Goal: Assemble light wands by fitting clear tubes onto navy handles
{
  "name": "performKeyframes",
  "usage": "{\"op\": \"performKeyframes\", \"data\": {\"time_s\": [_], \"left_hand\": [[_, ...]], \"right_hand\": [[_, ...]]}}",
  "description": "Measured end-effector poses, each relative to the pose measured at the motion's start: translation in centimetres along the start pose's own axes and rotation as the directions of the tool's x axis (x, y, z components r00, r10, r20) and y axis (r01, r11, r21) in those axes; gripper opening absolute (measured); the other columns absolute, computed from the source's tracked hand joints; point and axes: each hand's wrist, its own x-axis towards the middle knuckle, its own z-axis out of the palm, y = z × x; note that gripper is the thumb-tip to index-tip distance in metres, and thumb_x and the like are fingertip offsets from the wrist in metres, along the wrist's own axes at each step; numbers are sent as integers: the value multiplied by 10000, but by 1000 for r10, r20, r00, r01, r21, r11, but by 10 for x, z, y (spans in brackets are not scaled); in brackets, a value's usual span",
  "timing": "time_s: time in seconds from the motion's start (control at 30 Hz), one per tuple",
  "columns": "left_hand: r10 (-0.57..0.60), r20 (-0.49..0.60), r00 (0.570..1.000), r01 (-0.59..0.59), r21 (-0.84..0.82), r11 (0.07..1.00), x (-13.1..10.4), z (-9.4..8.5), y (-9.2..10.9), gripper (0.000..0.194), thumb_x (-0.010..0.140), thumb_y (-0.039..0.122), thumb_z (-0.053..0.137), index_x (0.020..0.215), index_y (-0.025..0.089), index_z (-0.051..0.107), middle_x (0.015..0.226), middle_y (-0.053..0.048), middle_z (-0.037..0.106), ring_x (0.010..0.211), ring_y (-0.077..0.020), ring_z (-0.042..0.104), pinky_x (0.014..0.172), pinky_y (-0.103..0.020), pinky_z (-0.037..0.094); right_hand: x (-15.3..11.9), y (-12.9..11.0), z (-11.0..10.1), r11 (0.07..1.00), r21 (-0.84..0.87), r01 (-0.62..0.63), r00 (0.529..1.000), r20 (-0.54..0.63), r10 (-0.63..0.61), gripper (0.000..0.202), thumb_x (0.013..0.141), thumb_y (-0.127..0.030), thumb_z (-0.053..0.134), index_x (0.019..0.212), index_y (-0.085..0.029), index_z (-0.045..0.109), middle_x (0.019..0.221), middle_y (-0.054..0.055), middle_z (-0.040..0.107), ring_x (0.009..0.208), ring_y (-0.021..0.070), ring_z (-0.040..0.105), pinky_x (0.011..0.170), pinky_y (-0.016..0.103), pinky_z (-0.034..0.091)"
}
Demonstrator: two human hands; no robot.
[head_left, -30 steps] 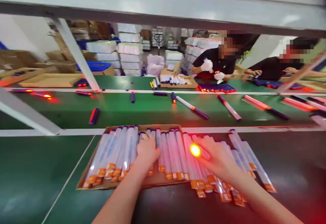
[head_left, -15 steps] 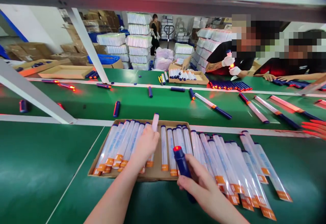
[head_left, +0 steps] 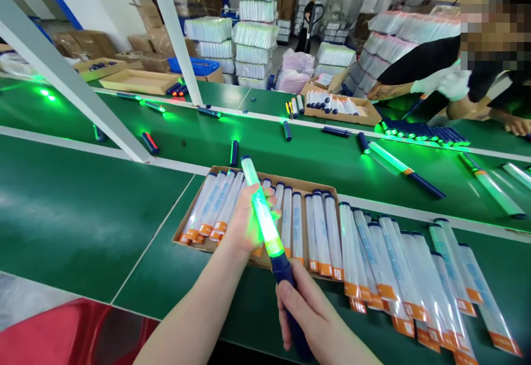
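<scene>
A clear tube (head_left: 263, 215), glowing green, sits end to end on a dark blue handle (head_left: 295, 321) in front of me. My left hand (head_left: 249, 224) wraps the tube's middle. Around the handle, just below the joint, my right hand (head_left: 305, 304) is closed. Behind them lies a shallow cardboard tray (head_left: 244, 260) holding several clear tubes with blue caps and orange ends. More such tubes (head_left: 385, 260) lie in an overlapping pile to its right.
Lit blue handles (head_left: 234, 154) and assembled sticks (head_left: 425, 184) lie on the green belt (head_left: 265, 149). A slanted white post (head_left: 83, 77) stands left. Across the belt, a person's gloved hands (head_left: 443, 83) work near a row of handles (head_left: 427, 133). A red stool (head_left: 50, 334) is below left.
The tube in my left hand now meets the handle in my right hand. Its light and the others have turned from red to green. The view has shifted left and down.
</scene>
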Motion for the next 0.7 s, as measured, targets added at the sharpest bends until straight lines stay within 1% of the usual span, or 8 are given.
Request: {"op": "performKeyframes", "data": {"time_s": [0.1,0.17,0.23,0.3,0.4,0.47,0.57,0.7], "left_hand": [[50,100,994,-42,-76,996,-1,1,-1,208,880,272,657,846,200,464,741,41,470,554,-73,487,397,-143,407],[69,122,990,-56,-106,993,-1,2,-2,260,891,297,689,848,208,448,719,57,423,542,-66,467,372,-124,352],[85,121,989,-72,-105,992,-2,3,-2,315,894,348,742,870,212,459,704,69,393,526,-60,449,365,-118,333],[106,117,987,-95,-99,991,-1,3,-1,365,885,406,787,898,216,475,700,75,386,515,-55,438,359,-114,314],[134,107,985,-126,-75,989,0,0,0,409,877,460,806,904,219,477,704,77,396,511,-49,440,359,-110,301],[188,91,978,-186,-28,982,-1,-1,-1,415,873,473,809,916,222,481,707,77,404,518,-52,449,363,-114,311],[256,65,964,-259,40,965,-3,-2,-3,462,829,495,844,925,228,480,708,78,420,523,-57,453,363,-121,328],[216,27,976,-217,67,974,-5,-2,-7,541,746,505,907,928,229,478,694,86,416,519,-54,443,365,-114,339]], "right_hand": [[4,-3,5,990,141,-7,1000,-1,7,535,971,-712,600,1168,-223,509,871,-23,595,574,88,561,516,216,460],[7,-5,10,983,184,1,1000,-29,4,543,945,-706,648,1171,-231,514,876,-37,580,527,64,545,463,185,438],[10,-6,13,975,222,13,999,-45,-4,530,946,-695,657,1170,-235,520,833,-56,560,490,49,522,440,167,429],[11,-7,14,958,287,1,1000,-3,0,508,959,-677,653,1171,-231,532,819,-57,564,476,46,516,439,168,447],[12,-8,12,925,379,-18,999,54,-2,514,964,-663,654,1205,-220,553,873,-24,604,533,61,531,460,181,484],[11,-7,11,921,389,-28,999,35,15,528,966,-678,637,1184,-202,575,884,-7,602,562,69,503,447,179,461],[10,-4,9,961,278,-12,999,-32,21,511,997,-664,595,1230,-209,582,851,-14,573,615,91,503,505,200,462],[10,-3,6,988,-147,54,988,-133,-74,510,1027,-546,612,1445,-289,475,942,3,607,821,157,612,773,301,534]]}}
